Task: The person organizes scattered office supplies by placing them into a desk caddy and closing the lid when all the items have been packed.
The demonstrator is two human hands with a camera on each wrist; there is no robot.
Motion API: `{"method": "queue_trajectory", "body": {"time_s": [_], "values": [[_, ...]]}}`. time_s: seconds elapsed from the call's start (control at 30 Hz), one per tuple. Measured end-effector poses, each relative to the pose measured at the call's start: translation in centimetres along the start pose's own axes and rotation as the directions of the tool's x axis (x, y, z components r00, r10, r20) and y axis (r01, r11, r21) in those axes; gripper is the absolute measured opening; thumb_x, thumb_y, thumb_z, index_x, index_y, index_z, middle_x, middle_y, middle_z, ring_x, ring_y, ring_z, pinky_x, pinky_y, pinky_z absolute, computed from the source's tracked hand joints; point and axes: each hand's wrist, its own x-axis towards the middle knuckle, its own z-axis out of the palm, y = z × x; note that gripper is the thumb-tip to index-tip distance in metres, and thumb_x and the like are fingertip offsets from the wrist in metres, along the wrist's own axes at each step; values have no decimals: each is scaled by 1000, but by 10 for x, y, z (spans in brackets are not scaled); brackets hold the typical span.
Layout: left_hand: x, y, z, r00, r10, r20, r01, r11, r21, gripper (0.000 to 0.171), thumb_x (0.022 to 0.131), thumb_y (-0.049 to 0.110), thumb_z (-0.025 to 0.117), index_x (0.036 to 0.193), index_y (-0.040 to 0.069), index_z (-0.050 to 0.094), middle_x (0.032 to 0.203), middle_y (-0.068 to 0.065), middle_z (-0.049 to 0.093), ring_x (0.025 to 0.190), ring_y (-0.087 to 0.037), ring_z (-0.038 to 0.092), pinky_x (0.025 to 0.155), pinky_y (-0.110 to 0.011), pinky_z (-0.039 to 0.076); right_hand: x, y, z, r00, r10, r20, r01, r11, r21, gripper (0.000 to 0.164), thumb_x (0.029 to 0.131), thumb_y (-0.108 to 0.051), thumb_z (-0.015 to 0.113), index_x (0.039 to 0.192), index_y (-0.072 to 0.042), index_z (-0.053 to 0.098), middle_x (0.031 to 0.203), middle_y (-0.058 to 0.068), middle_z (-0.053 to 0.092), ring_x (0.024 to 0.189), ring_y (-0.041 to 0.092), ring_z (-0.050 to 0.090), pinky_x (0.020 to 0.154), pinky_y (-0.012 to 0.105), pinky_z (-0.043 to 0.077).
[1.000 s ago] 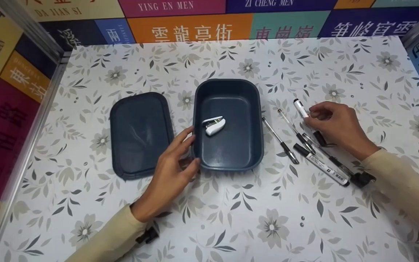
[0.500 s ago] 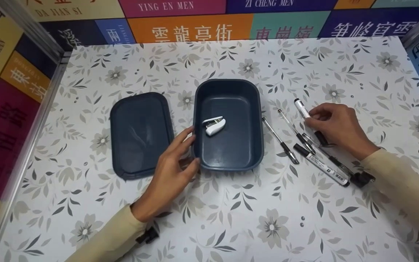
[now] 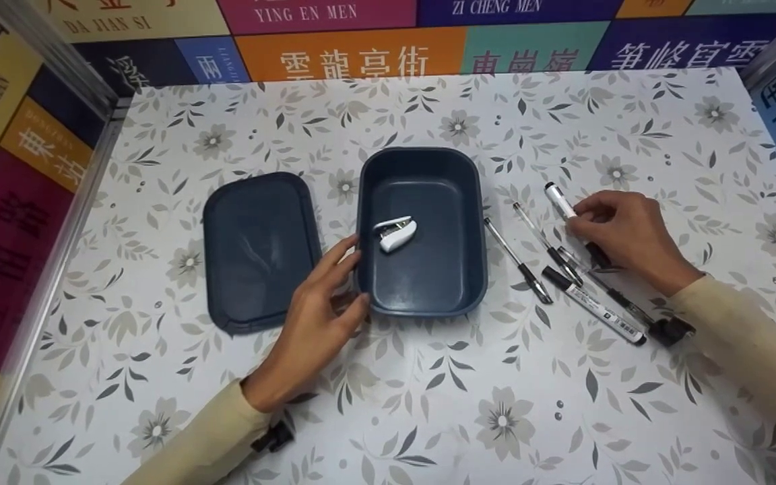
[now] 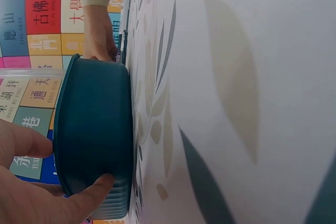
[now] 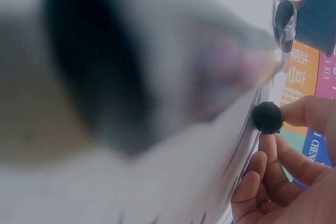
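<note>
The white marker (image 3: 562, 200) was located to the right of the blue box (image 3: 422, 165), low over the desk (image 3: 388, 417), pinched between the thumb and fingers of the right hand (image 3: 624, 225); whether it rested on the surface or was just clear of it could not be told. The work was judged to be at an early stage: only the stapler (image 3: 398, 237) was inside the box, near the left wall, while the held marker, the second marker (image 3: 595, 307) and three clear pens (image 3: 519, 262) were all outside, and the lid (image 3: 260, 252) was off. The long axis of the held marker ran obliquely, from far left to near right in the head view; its short black end pointed away from the person, and its black cap (image 3: 599, 256), partly hidden by the hand, pointed back toward the person. In the right wrist view this axis appeared almost end-on, as a dark disc. The second marker lay on a similar slant but reversed, cap at the far end; the pens followed the same general diagonal. The left hand (image 3: 314, 310) touched the outer left side of the box with relaxed fingers and grasped nothing. Farther left, the lid lay flat on the desk, and printed panels (image 3: 354, 54) stood behind.
</note>
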Motion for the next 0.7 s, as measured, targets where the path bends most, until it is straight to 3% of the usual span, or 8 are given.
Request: {"method": "queue_trajectory", "body": {"time_s": [0.13, 0.5, 0.7], "values": [[0, 1, 0, 1000, -8, 6, 8, 1000, -7, 61, 100, -8, 69, 158, -8, 52, 175, -6, 39, 154, -22, 48, 103, -35, 62, 0, -1, -3, 1000, 9, -16, -9, 1000, 9, 27, 95, -22, 85, 114, -3, 82, 93, 1, 79, 79, 3, 67, 67, 12, 51], [-1, 2, 0, 1000, -8, 3, 8, 1000, -24, 61, 99, -9, 69, 158, -8, 52, 175, -7, 39, 153, -29, 51, 102, -37, 63, 1, -5, -12, 998, 32, -58, -31, 999, 27, 30, 97, -24, 82, 119, -4, 82, 89, -18, 74, 87, -2, 65, 68, 11, 50], [0, 1, 0, 1000, -7, -2, 7, 1000, -15, 61, 99, -9, 69, 158, -9, 53, 175, -7, 40, 152, -27, 51, 102, -37, 63, -1, -10, -13, 997, 27, -70, -23, 998, 55, 28, 97, -25, 83, 118, -6, 83, 89, -18, 76, 88, 1, 68, 70, 12, 50]]}}
